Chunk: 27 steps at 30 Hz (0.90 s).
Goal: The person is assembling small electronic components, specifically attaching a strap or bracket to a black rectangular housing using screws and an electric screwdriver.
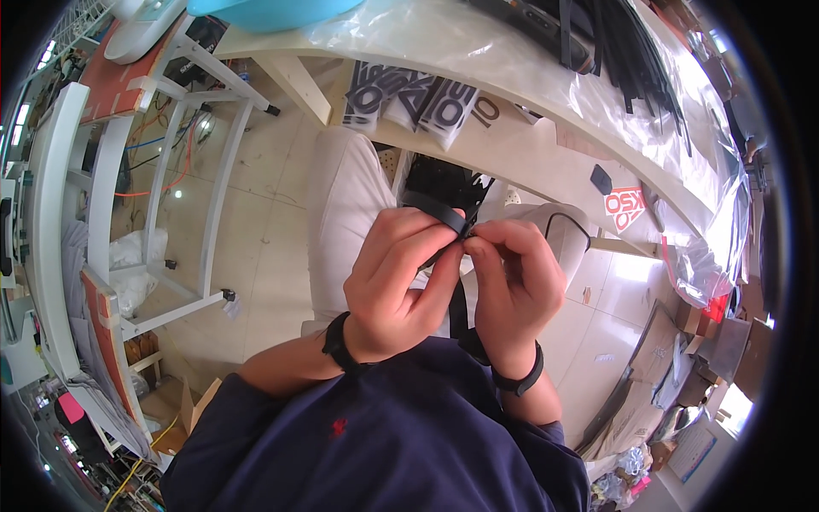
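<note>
White rack (102,213) far left, on the floor. Left hand (397,282), fingers curled shut, pinching black strap (439,213) by its upper end, likely to steady it. Right hand (512,273), fingertips closed on the same strap just beside, seemingly working a small fitting; detail too small to tell. Strap held above the lap, its tail hanging between the wrists. Beyond, tabletop (529,162) edge under clear plastic (444,34), more black strips (623,60) near its right end. Nothing between hands and strap.
</note>
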{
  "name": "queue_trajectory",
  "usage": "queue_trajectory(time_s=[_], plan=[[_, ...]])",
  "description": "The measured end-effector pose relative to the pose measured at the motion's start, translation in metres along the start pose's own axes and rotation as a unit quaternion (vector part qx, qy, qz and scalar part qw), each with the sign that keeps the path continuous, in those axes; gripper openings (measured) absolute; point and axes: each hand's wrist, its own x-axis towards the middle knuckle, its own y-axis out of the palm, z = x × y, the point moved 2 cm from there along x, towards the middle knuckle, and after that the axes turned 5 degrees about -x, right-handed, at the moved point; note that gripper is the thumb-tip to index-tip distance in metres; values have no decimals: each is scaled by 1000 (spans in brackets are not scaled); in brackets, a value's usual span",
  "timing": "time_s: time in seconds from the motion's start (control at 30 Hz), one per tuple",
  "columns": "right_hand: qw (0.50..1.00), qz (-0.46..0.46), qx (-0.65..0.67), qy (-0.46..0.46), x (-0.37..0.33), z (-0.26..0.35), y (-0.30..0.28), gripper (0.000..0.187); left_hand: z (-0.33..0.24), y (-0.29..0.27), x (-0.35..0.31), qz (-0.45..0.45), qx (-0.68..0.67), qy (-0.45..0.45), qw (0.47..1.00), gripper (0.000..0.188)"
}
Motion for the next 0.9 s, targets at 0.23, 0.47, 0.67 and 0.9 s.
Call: queue_trajectory(time_s=[0.23,0.47,0.67,0.9], plan=[[999,19,-31,9,2,-5,5,12,2,3,-1,-12,0,-60,998,24],[988,-11,-91,-121,3,-10,8,23,6,2,-2,-43,-24,-115,992,22],[978,-19,-136,-156,3,-8,5,25,7,4,-4,-7,-75,-102,992,27],[986,-4,-139,-90,3,1,3,9,7,5,-7,40,-4,-20,999,36]])
